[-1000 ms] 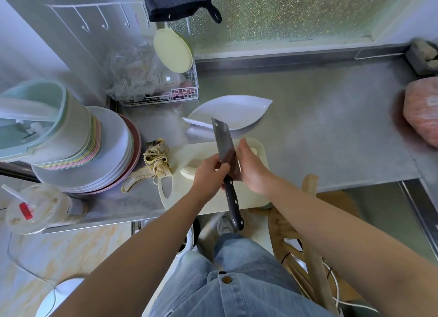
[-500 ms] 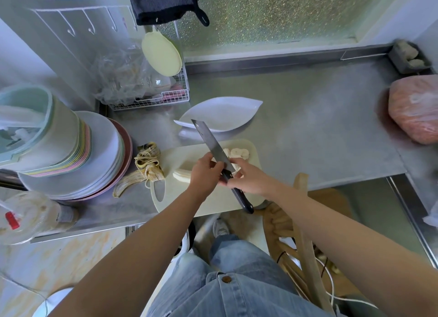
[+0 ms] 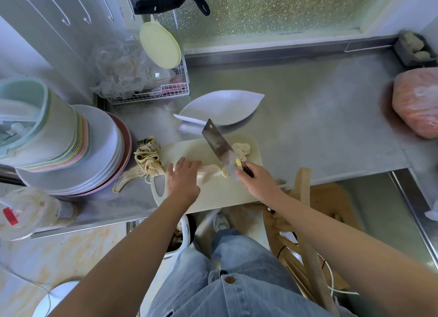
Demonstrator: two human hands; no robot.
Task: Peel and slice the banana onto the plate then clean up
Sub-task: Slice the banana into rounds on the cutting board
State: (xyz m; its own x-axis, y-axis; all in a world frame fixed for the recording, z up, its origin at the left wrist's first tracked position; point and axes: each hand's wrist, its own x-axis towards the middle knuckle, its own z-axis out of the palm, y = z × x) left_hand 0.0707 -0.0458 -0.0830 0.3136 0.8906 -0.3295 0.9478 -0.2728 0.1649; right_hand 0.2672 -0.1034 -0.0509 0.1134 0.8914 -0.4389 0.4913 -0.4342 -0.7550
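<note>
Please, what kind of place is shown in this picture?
Probably a small home kitchen: a steel counter, a stack of plates beside a wire rack, and a cutting board with a cleaver over a peeled banana.

Peeled banana (image 3: 212, 171), partly sliced — white plate (image 3: 222, 106) beyond

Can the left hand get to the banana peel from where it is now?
Probably yes. The left hand rests on the banana, and the peel lies on the counter just left of the cutting board, nothing between them. The right hand holds the knife.
</note>
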